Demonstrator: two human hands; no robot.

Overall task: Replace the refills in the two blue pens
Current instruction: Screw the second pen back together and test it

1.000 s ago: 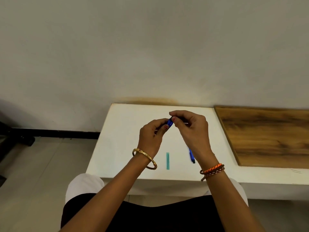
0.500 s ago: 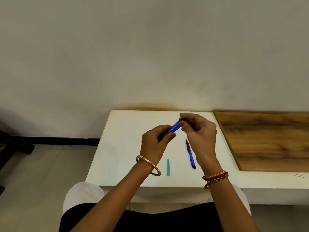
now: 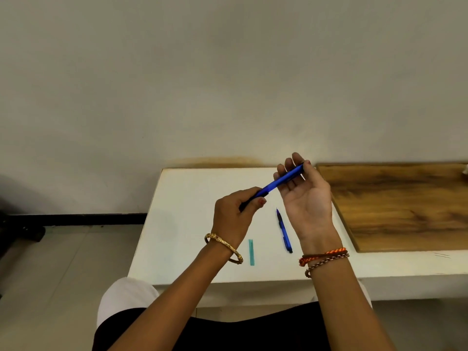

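I hold one blue pen (image 3: 278, 180) slanted above the white table (image 3: 192, 224). My left hand (image 3: 234, 219) grips its dark lower end between thumb and fingers. My right hand (image 3: 305, 198) is turned palm up, its fingertips pinching the pen's upper end. A second blue pen (image 3: 285, 231) lies flat on the table between my wrists, tip pointing away from me. A short teal strip, perhaps a refill packet (image 3: 251, 252), lies on the table near my left wrist.
A brown wooden board (image 3: 405, 209) covers the right part of the table. A plain wall stands right behind the table. Tiled floor lies to the left, with a dark object at the far left edge.
My hands have spread apart, showing more of the blue pen between them. My right hand has rotated palm up and risen toward the wall. The pen on the table has come into full view.
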